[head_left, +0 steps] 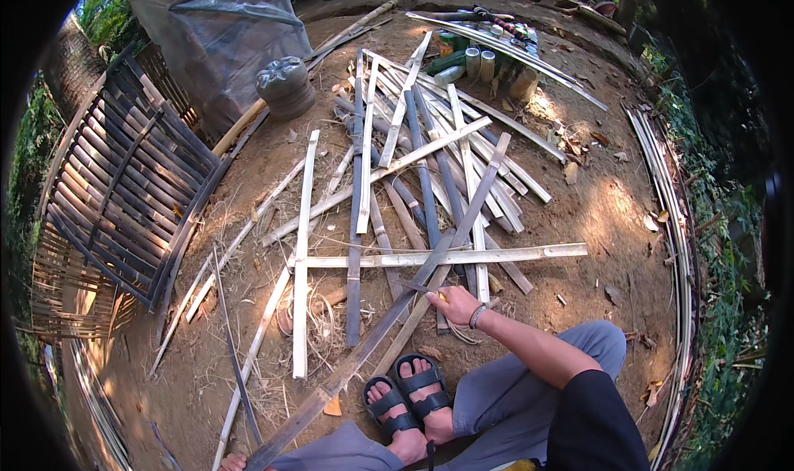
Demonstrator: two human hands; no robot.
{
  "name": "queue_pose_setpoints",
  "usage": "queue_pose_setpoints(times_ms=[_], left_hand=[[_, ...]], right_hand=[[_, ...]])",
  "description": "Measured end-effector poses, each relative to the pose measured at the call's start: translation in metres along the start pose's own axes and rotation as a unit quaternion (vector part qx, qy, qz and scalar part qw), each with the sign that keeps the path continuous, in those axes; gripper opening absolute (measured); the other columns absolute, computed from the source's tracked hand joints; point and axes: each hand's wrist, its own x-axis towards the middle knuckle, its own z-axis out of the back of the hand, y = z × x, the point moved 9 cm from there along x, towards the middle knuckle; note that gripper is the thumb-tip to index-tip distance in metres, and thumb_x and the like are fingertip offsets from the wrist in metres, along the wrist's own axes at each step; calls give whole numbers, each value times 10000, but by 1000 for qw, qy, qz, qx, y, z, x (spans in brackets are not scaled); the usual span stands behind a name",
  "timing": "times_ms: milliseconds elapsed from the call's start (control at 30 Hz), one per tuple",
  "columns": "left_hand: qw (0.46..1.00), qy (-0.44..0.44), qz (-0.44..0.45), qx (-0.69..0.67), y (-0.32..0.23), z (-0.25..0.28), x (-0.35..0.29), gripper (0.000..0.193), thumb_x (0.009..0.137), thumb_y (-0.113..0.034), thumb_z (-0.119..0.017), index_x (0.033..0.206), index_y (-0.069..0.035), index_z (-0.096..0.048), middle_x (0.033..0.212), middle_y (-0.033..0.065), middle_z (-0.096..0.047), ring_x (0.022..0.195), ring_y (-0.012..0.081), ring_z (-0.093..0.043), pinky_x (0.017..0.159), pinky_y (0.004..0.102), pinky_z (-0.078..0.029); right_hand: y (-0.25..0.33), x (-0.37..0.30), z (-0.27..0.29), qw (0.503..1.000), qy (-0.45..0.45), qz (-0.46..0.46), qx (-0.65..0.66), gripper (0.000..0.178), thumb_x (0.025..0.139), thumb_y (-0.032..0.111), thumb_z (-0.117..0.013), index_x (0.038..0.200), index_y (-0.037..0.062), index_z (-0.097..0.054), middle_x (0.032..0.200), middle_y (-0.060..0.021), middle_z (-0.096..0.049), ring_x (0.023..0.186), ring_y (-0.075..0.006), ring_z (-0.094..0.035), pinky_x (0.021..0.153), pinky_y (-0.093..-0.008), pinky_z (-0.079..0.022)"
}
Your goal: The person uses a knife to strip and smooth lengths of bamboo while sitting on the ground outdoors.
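A long dark bamboo slat (327,391) slants from the lower left up over the pile. My left hand (234,463), cut off by the lower edge, is closed round its near end. My right hand (453,306), with a bracelet at the wrist, grips a knife (415,286); a bit of yellow handle shows, and the blade points left across the slat. Under that blade another brown slat (475,206) crosses at a slant. A pale slat (513,255) lies crosswise just beyond my right hand.
Many split bamboo slats (364,153) lie heaped ahead. Left stands a bamboo rack (116,181), with plastic sheeting (236,41) behind. Jars (480,62) stand at the far right. Long strips (674,248) line the right edge. My sandalled feet (418,388) are close below the knife.
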Motion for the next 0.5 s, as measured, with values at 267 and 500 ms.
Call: queue_pose_setpoints(times_ms=[267,500], left_hand=[[999,-32,30,-11,10,5,-3,218,739,-295,-513,600,-128,-495,549,12,-458,523,181,-468,545,309,-379],[999,-5,29,-25,6,12,7,228,741,-304,-508,601,-125,-497,557,9,-453,519,178,-462,539,309,-365]], right_hand=[[-36,14,23,996,-72,-50,-9,708,946,584,-383,807,-63,-634,780,-307,-620,842,-465,-616,758,-507,-470],[36,-24,-20,998,-6,36,-48,667,960,546,-376,760,-50,-596,731,-306,-601,795,-489,-593,719,-528,-455]])
